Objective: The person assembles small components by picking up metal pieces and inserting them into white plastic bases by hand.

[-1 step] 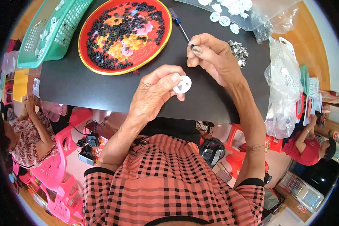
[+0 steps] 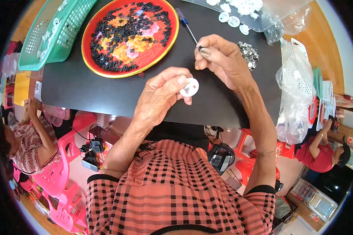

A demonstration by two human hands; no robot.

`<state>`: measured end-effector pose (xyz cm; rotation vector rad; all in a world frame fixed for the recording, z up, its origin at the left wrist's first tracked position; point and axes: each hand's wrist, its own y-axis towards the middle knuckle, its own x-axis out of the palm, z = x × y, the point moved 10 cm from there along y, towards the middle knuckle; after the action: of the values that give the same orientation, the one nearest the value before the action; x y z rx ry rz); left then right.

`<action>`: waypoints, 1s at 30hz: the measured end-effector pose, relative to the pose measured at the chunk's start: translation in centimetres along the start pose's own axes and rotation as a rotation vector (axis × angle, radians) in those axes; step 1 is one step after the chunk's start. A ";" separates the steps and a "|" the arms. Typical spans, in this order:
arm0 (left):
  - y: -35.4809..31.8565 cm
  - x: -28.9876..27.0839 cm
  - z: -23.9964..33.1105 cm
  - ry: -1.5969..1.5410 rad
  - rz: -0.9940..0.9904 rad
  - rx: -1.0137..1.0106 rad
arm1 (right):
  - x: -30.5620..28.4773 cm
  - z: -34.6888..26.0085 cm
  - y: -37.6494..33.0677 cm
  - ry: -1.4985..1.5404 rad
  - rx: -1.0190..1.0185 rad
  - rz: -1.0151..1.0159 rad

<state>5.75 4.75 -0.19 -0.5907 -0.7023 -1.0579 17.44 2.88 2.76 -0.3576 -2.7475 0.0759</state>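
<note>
Left hand (image 2: 155, 98) pinches a round, white, plastic-looking disc (image 2: 190, 87) by its edge, presumably leaving its face clear; ahead and rightward of it, the right hand (image 2: 225, 58) pinches a tiny black piece (image 2: 200, 47) at its fingertips.

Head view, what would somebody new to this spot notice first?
Probably the round, flower-patterned red tray, strewn with small black pieces, on the left part of the dark table. Next, the left hand near the middle holds a white disc, while the right hand, farther right, pinches a tiny dark piece. The green basket at the upper left also stands out.
</note>
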 end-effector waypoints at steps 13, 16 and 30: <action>0.1 -0.2 0.1 0.009 0.024 0.007 | -0.3 -0.4 -0.4 -0.040 -0.109 -0.033; 0.1 0.0 0.2 0.006 0.014 0.016 | -0.4 -0.3 -0.3 -0.017 -0.097 -0.038; 0.1 0.1 0.2 0.034 0.015 0.013 | -0.5 -0.1 -0.4 -0.008 -0.112 -0.041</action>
<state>5.79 4.88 -0.04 -0.5656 -0.6737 -1.0461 17.80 2.36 2.75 -0.3309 -2.7722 -0.0876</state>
